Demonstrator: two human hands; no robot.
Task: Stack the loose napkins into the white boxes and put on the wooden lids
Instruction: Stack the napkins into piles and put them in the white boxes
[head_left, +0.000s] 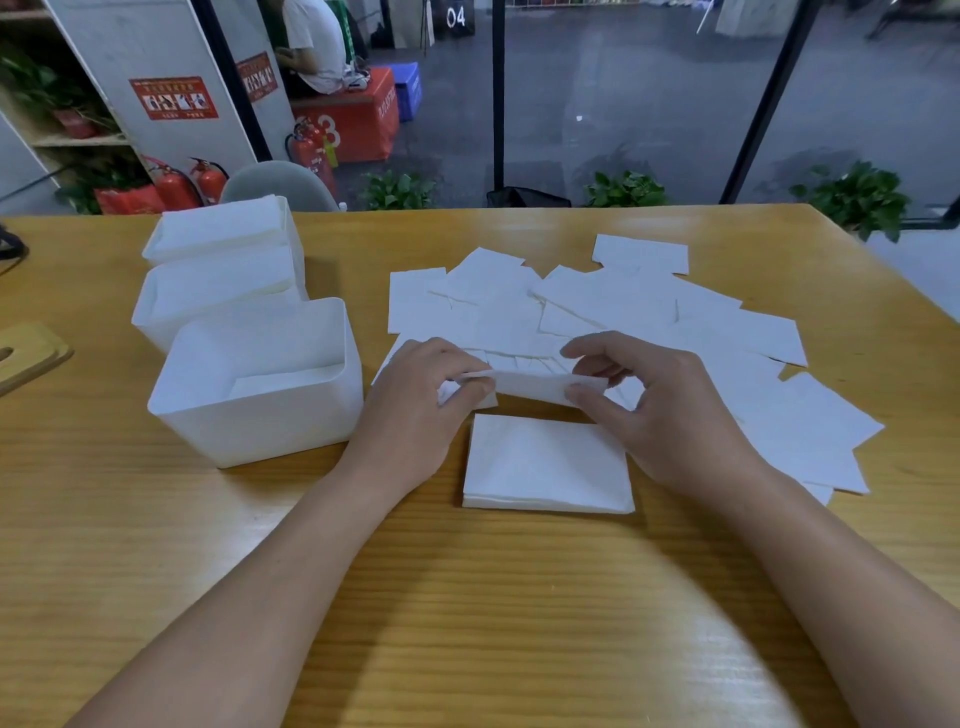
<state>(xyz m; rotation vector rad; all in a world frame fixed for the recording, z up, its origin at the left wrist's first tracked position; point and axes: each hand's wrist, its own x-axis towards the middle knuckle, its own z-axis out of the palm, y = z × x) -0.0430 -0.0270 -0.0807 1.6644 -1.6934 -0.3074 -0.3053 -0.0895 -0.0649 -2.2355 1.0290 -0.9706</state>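
Loose napkins (623, 312) fan across the table (156, 519) toward its right edge; the nearest white box (260, 415) sits left. Left hand (415, 405) and right hand (670, 410) pinch one napkin (535, 387) above the small stack (545, 467): best square its corners before dropping.

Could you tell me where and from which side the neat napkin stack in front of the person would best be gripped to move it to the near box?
Probably by its two short ends, from left and right. The stack lies flat on the table, long side facing the person, both ends clear. Squeezing inward should keep the sheets aligned for dropping into the near box.
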